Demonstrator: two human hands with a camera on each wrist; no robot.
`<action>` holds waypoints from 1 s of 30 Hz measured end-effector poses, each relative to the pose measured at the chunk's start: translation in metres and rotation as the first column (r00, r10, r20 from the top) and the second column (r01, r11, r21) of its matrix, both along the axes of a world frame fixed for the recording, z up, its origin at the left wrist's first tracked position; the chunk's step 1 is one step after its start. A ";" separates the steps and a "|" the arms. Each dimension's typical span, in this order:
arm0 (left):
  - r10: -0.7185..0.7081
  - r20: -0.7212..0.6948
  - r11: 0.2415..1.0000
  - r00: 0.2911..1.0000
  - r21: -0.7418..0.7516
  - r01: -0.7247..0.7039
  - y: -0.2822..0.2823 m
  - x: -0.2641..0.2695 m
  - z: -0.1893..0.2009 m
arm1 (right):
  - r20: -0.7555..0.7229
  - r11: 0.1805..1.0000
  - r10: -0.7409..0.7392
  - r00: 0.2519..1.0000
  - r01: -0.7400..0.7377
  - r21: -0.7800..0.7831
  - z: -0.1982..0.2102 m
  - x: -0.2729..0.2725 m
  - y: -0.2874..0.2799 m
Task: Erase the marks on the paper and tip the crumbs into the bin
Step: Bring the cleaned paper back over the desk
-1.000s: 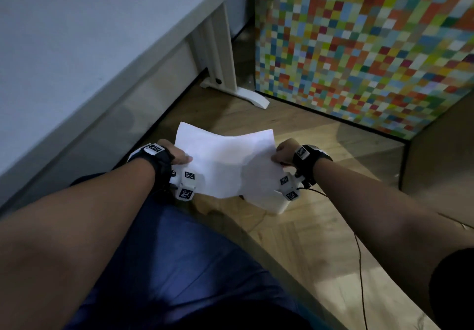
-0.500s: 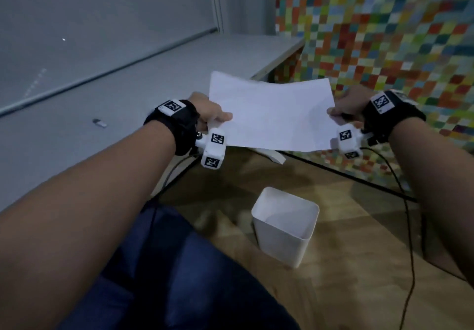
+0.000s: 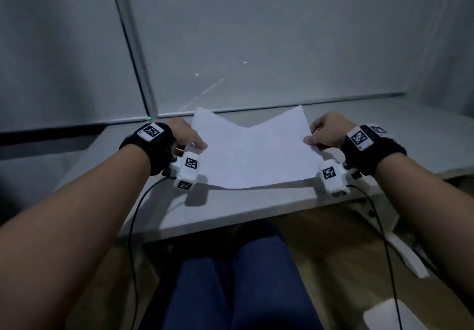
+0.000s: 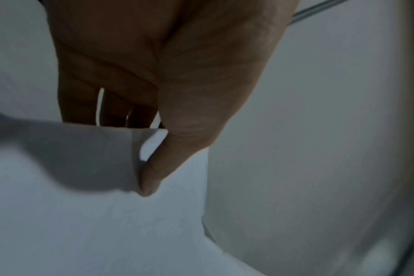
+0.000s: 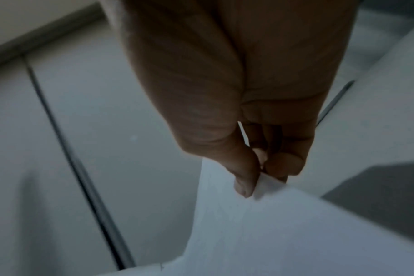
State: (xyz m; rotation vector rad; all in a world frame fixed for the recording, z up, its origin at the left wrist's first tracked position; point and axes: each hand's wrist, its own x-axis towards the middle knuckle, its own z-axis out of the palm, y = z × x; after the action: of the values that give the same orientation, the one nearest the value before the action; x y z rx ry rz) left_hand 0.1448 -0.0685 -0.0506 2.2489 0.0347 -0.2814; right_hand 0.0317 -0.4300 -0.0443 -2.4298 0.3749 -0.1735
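A white sheet of paper (image 3: 254,152) hangs over the grey desk (image 3: 230,209), sagging into a shallow V along its middle. My left hand (image 3: 191,137) pinches its left edge, thumb on top, as the left wrist view shows with the thumb (image 4: 151,179) pressed on the paper (image 4: 106,224). My right hand (image 3: 322,132) pinches the right edge; in the right wrist view thumb and fingers (image 5: 246,183) close on the paper (image 5: 284,233). A corner of the white bin (image 3: 389,314) shows on the floor at the bottom right. No marks or crumbs are visible.
Grey partition walls (image 3: 256,34) stand behind the desk, with a vertical seam at the left. My legs in blue trousers (image 3: 230,291) sit under the desk edge. Black cables (image 3: 133,227) hang from both wrist units. A white desk foot (image 3: 407,255) lies on the wooden floor at right.
My hands have carried the paper from above the bin on the floor up and left over the desk. The view has swung from the floor and bin to the desktop.
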 end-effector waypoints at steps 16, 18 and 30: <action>0.149 -0.053 0.977 0.987 0.162 -0.139 0.079 -0.025 -0.020 | -0.229 0.955 0.112 0.967 -0.168 -0.245 -0.028 0.081 0.084; 0.172 -0.036 0.975 0.984 0.151 -0.165 0.080 -0.024 -0.020 | -0.234 0.946 0.093 0.968 -0.159 -0.282 -0.030 0.084 0.084; 0.043 -0.091 0.971 0.995 0.238 -0.020 0.088 -0.027 -0.020 | -0.268 0.924 0.165 0.949 -0.244 -0.294 -0.036 0.079 0.084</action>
State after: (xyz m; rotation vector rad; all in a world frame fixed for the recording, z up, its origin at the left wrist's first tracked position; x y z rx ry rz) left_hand 0.1175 0.0200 -0.0708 2.4675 0.1622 -0.3848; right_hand 0.1108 -0.3462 -0.0807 -2.8071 0.2023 0.1657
